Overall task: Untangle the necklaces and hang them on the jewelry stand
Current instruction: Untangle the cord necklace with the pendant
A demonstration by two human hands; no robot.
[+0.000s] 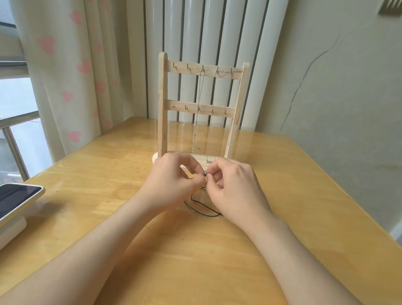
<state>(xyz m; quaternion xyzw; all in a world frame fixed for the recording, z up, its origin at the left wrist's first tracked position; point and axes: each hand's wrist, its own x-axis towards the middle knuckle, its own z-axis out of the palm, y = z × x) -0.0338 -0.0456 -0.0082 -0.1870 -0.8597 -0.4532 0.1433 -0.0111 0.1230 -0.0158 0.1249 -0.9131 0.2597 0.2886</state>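
A wooden jewelry stand (162,109) with two rows of small hooks rises at the back of the table. A twisted silver chain (198,110) hangs from its top middle hook. A thin chain (211,120) with a small pendant hangs from two top hooks on the right. In front of the stand's base, my left hand (173,181) and my right hand (234,190) meet, and both pinch a dark cord necklace (201,206) at one small spot between the fingertips. The remainder of the cord lies looped on the table beneath my hands.
The wooden table (308,203) has a tablet (6,201) on a white base at its left edge. A curtain with pink hearts (67,77) and a window are on the left, and white radiator pipes (212,26) stand behind the stand.
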